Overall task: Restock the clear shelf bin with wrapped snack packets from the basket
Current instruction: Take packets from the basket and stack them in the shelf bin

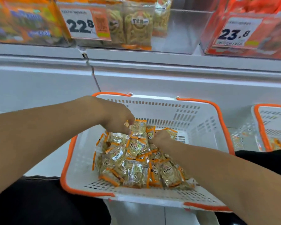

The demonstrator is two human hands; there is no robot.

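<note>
A white basket [193, 120] with an orange rim sits in front of me, holding a heap of clear, orange-edged snack packets [136, 163]. My left hand [118, 119] reaches into it and pinches one packet [139, 129], lifted upright above the heap. My right hand [161, 137] is down in the pile with its fingers curled round packets. On the shelf above stands the clear bin [177, 30], with a few of the same packets [136, 25] standing at its left and bare room at its right.
A price tag reading 22.8 [81, 24] hangs on the clear bin's front. An orange-packed bin [26, 20] is at the left, a red-packed one with a 23.8 tag [237, 33] at the right. A second white and orange basket [272, 127] stands at the right edge.
</note>
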